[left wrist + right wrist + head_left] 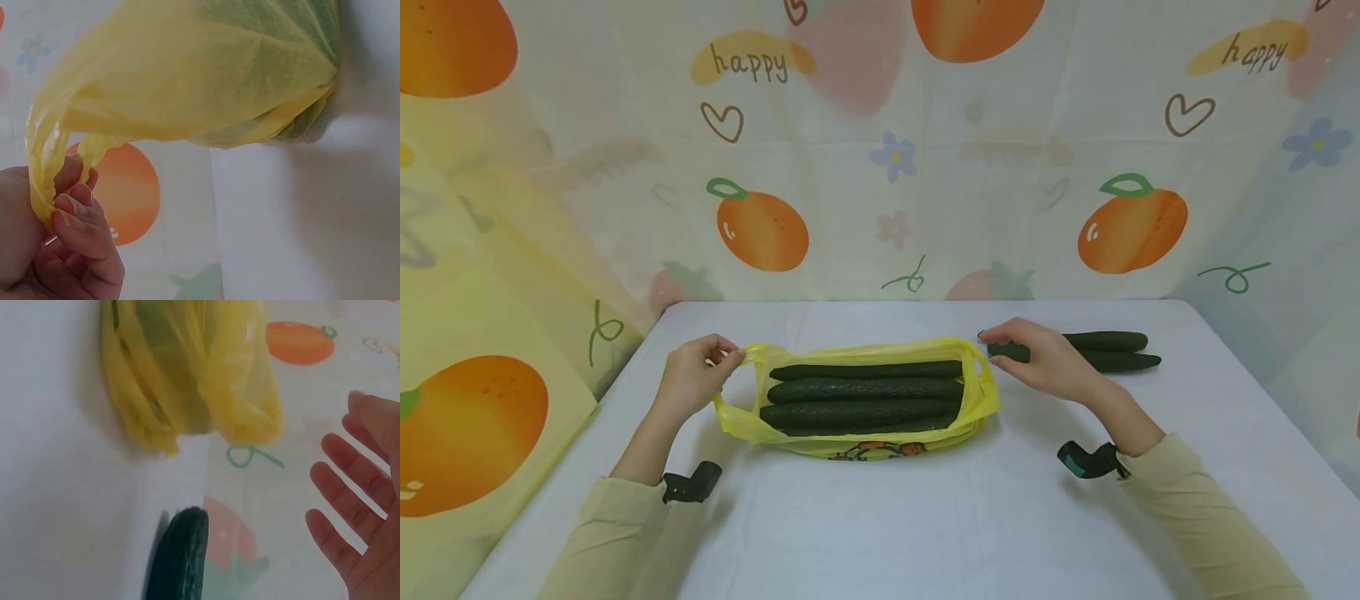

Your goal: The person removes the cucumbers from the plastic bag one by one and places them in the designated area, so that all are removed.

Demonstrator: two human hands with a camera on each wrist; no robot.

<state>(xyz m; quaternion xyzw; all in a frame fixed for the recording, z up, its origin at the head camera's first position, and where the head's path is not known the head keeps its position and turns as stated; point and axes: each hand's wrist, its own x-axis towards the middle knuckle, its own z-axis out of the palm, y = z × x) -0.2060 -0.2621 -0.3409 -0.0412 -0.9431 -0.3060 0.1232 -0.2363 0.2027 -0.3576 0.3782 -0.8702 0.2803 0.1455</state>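
A yellow plastic bag [865, 445] lies on its side with long dark green cucumbers [865, 389] in rows inside its opening. At the bag's left end my left hand [696, 375] pinches a handle loop [44, 187] between thumb and fingers, pulling it out taut. My right hand [1045, 354] is past the bag's right end, fingers spread and relaxed with nothing between them. In the head view it overlaps two loose cucumbers [1108, 341] that lie on the table. One loose cucumber [178, 556] shows its tip below the bag in the right wrist view.
The white table [880, 525] ends at a back edge against a printed fabric backdrop [850, 167] with oranges and flowers. Black wrist mounts [692, 483] sit on both forearms, near the sleeve cuffs.
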